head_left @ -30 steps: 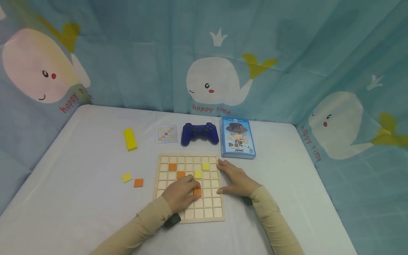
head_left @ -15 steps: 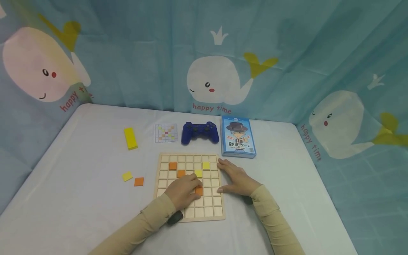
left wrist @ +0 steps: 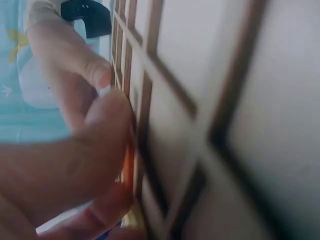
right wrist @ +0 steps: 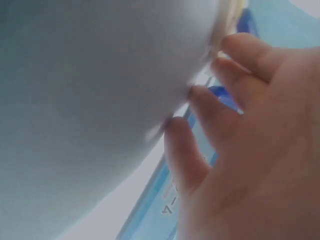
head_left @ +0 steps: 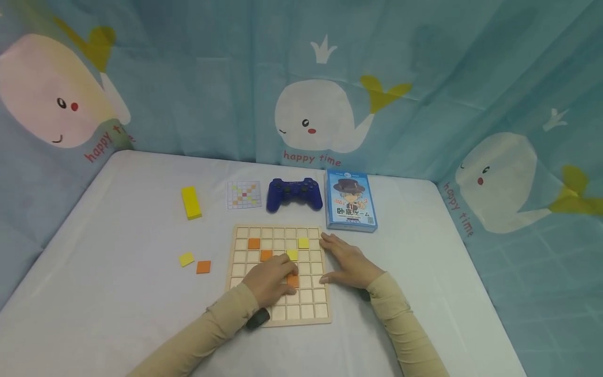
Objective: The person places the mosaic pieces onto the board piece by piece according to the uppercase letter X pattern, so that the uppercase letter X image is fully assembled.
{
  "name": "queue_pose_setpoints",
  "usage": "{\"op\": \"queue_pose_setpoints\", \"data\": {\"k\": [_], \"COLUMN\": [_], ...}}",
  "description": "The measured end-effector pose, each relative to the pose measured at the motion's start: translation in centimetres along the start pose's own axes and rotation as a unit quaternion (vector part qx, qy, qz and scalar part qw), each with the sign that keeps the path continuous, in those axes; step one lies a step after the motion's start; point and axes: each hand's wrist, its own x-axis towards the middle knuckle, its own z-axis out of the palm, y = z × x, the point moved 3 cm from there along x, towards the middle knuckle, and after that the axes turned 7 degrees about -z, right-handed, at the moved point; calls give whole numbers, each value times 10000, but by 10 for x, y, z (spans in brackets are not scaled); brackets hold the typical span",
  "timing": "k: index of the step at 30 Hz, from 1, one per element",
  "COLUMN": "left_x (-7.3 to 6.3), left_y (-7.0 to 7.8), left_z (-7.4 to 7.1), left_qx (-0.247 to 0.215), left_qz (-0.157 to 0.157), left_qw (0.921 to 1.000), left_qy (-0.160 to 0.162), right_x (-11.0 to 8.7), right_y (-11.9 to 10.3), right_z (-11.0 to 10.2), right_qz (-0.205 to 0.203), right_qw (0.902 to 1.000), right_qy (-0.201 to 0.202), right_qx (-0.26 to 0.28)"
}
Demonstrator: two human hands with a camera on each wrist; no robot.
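A square wooden grid board (head_left: 308,297) lies on the white table. My left hand (head_left: 268,278) reaches over it from the left, thumb and index finger at opposite edges of an orange square tile (head_left: 292,281), pinching it at a cell. In the left wrist view the orange tile (left wrist: 128,167) shows as a thin edge between the fingers, low against the grid. Two more orange tiles (head_left: 254,243) and two yellow tiles (head_left: 303,243) sit in upper cells. My right hand (head_left: 350,266) rests along the board's right edge, fingers spread and fingertips at the frame.
Left of the board lie a loose yellow tile (head_left: 186,259) and a loose orange tile (head_left: 203,267). Behind them is a yellow block-shaped stack (head_left: 191,203). A coloured grid card (head_left: 243,195), a blue game controller (head_left: 294,195) and a blue game box (head_left: 350,200) line the back.
My left hand has shifted very slightly right over the board, staying at the same orange tile. My right hand keeps its place at the board's edge. The whole view has drifted slightly.
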Motion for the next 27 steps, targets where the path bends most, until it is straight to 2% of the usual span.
{"op": "queue_pose_setpoints", "data": {"k": [4,7,13,17,22,27], "left_x": [-8,-21,-61,-86,-104,-110], "left_y": [-6,-17,-56,-84,-113,-133], "left_z": [-13,-29,-66,-82,-91,-92], "left_qx": [-148,-210,-59,199,373,459], "left_qz": [-94,-384,-836,-1188,-1695,-2312], "left_qw": [9997,9981,9904,9820,9733,9631], "left_qy": [162,426,1102,1453,1499,1297], "right_x": [2,3,3,1,-3,-3], "right_y": [-4,-7,-11,-7,-3,0], "right_z": [-1,-1,3,7,9,8], "right_qz": [-111,-174,-176,-8,68,112], "right_qw": [9996,9995,9997,9997,9996,9993], "right_qy": [86,142,-127,-215,-193,-231], "right_qx": [-254,-232,138,125,217,283]}}
